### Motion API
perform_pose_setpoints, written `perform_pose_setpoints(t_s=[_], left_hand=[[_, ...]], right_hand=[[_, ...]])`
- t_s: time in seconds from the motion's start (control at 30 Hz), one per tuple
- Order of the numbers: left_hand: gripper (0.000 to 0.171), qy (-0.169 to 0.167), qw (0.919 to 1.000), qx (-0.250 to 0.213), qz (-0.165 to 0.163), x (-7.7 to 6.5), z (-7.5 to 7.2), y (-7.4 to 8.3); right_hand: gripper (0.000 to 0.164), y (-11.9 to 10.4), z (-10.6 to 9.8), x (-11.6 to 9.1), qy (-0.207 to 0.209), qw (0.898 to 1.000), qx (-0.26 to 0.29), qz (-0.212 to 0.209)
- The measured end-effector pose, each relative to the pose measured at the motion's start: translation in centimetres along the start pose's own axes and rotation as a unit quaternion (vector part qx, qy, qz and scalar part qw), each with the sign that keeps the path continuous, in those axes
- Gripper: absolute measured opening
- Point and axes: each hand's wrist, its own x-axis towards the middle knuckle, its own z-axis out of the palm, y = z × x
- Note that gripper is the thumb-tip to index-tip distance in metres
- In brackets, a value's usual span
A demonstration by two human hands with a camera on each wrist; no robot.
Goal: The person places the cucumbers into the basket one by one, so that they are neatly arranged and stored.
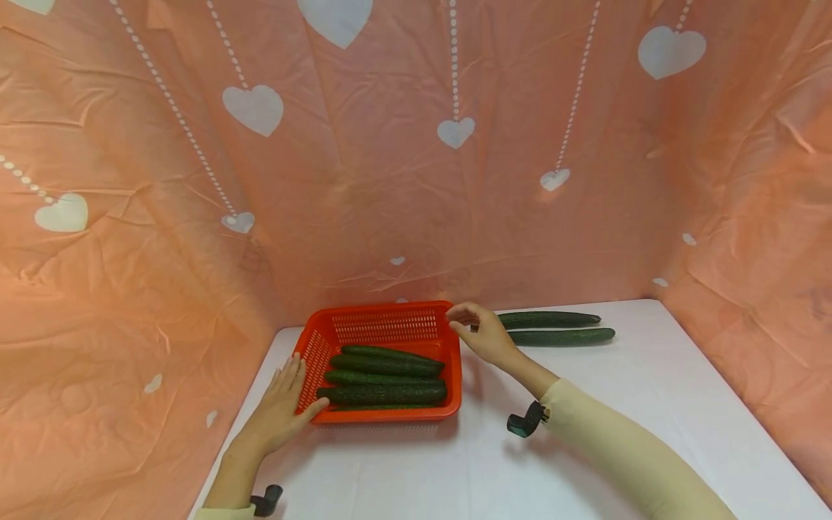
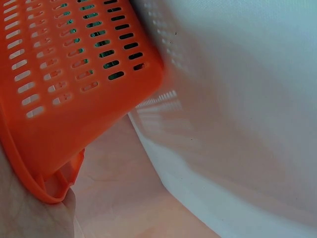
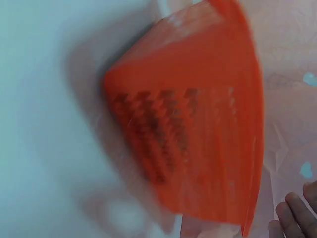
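Observation:
A red-orange plastic basket [image 1: 377,416] with slotted walls sits on the table with several dark green cucumbers [image 1: 390,393] lying lengthwise in it. My left hand [image 1: 276,415] rests at its left rim, fingers straight and thumb reaching over the near left corner. In the left wrist view, part of the palm lies against the basket rim [image 2: 47,198]. By the far right corner is my right hand [image 1: 484,336], its fingers loosely bent and holding nothing. The right wrist view shows its fingers [image 3: 294,213] beside the blurred basket wall [image 3: 213,148].
Two more cucumbers [image 1: 559,337] lie side by side at the back right, partly behind the right hand. A white cover is on the table [image 1: 585,383]. Peach cloth [image 1: 364,180] with white hearts hangs close behind the table and along both sides.

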Motion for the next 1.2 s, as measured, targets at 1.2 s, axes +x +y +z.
perform_pose_setpoints(t_s=[1.2], left_hand=[[0.101,0.000,0.9999,0.014,0.002,0.0,-0.3,0.2]], right_hand=[[0.032,7.8,-17.2,-7.9,0.015,0.975,-0.213,0.060]])
